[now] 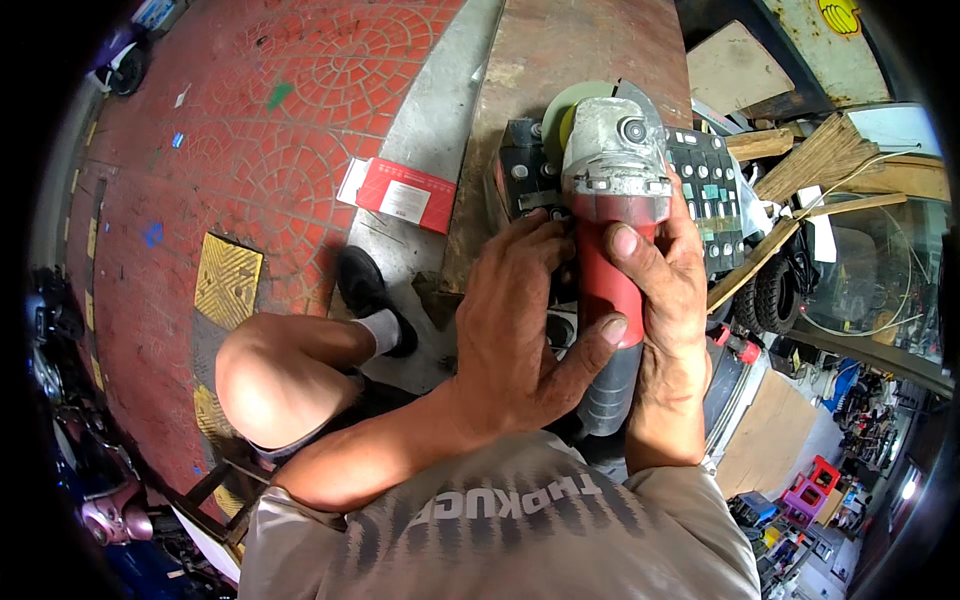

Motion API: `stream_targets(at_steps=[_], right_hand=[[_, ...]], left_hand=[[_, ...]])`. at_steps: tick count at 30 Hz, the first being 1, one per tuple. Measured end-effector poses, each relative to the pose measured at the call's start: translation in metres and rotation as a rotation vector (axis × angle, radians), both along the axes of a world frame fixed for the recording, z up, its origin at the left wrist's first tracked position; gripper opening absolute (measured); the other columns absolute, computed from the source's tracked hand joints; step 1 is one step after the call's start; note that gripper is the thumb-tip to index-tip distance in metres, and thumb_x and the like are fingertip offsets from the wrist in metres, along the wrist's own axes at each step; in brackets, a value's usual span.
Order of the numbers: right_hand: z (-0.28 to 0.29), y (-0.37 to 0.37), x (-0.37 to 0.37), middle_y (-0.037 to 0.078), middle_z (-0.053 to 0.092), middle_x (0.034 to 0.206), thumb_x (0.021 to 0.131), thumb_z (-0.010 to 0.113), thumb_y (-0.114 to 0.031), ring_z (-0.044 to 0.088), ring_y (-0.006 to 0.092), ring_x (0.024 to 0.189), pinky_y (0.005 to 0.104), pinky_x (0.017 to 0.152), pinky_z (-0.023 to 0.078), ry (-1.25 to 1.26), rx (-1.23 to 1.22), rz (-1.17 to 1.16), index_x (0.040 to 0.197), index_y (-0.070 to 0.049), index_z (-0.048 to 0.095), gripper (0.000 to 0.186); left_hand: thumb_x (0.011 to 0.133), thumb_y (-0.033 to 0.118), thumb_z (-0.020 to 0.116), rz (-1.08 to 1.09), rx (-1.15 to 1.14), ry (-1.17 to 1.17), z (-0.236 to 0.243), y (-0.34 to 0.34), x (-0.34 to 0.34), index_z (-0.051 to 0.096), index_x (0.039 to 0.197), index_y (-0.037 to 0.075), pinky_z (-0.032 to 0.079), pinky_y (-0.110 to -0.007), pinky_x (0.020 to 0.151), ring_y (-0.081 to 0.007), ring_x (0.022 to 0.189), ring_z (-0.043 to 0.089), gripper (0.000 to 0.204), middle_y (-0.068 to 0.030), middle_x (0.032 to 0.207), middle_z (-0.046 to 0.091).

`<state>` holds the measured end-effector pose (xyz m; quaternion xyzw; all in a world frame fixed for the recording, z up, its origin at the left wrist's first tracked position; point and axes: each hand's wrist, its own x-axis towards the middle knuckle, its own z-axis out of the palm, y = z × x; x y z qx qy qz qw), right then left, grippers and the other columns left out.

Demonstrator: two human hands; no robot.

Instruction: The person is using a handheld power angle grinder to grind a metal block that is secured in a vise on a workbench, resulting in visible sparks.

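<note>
An angle grinder [610, 270] with a worn grey metal head and a red-and-black body lies across both my hands. My right hand [670, 290] wraps its red body from the right, thumb on top. From the left, my left hand [515, 320] rests its thumb on the grinder's body, fingers bent along its side; the fingertips are partly hidden. A pale green disc [575, 100] shows beside the head, next to a dark grey curved piece [638, 98]. Beneath the grinder, black blocks with round silvery studs [708, 185] sit on a brown bench top [590, 45].
A red-and-white box [408, 193] lies left of the bench. Wooden offcuts [820, 160] and a thin wire [905, 285] are at the right. My shoe [375, 295] stands on the floor near a yellow ramp plate [228, 280]. Red and pink stools [808, 492] stand lower right.
</note>
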<state>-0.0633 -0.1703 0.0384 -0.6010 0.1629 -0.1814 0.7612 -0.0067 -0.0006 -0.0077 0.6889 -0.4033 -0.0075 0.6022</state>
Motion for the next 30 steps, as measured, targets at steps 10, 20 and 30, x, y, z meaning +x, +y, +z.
stream_targets(at_steps=[10, 20, 30], right_hand=[[0.003, 0.000, 0.004, 0.019, 0.067, 0.159, 0.097, 0.092, -0.017, 0.066, 0.0283, 0.145, 0.0432, 0.127, 0.047, 0.023, 0.070, 0.059, 0.179, 0.006, 0.037, 0.101], [0.009, 0.005, 0.009, 0.018, 0.070, 0.156, 0.094, 0.094, -0.017, 0.069, 0.0284, 0.142, 0.0426, 0.127, 0.049, 0.103, 0.037, 0.041, 0.179, 0.004, 0.037, 0.104], [0.010, 0.007, 0.011, 0.018, 0.071, 0.154, 0.094, 0.094, -0.015, 0.070, 0.0272, 0.140, 0.0428, 0.126, 0.050, 0.129, 0.025, 0.040, 0.179, 0.004, 0.039, 0.103]], left_hand=[[0.105, 0.039, 0.082, 0.009, 0.034, 0.080, 0.008, 0.004, -0.001, 0.055, 0.154, -0.014, 0.052, -0.060, 0.116, -0.0566, 0.137, 0.063, 0.078, -0.0386, 0.148, 0.064], [0.100, 0.037, 0.086, 0.063, -0.054, 0.069, 0.003, 0.000, -0.004, 0.055, 0.153, -0.016, 0.052, -0.065, 0.114, -0.0598, 0.136, 0.064, 0.081, -0.0368, 0.146, 0.066], [0.102, 0.038, 0.084, 0.090, -0.092, 0.129, 0.003, -0.002, -0.005, 0.052, 0.156, -0.015, 0.050, -0.065, 0.115, -0.0584, 0.134, 0.063, 0.083, -0.0363, 0.144, 0.066]])
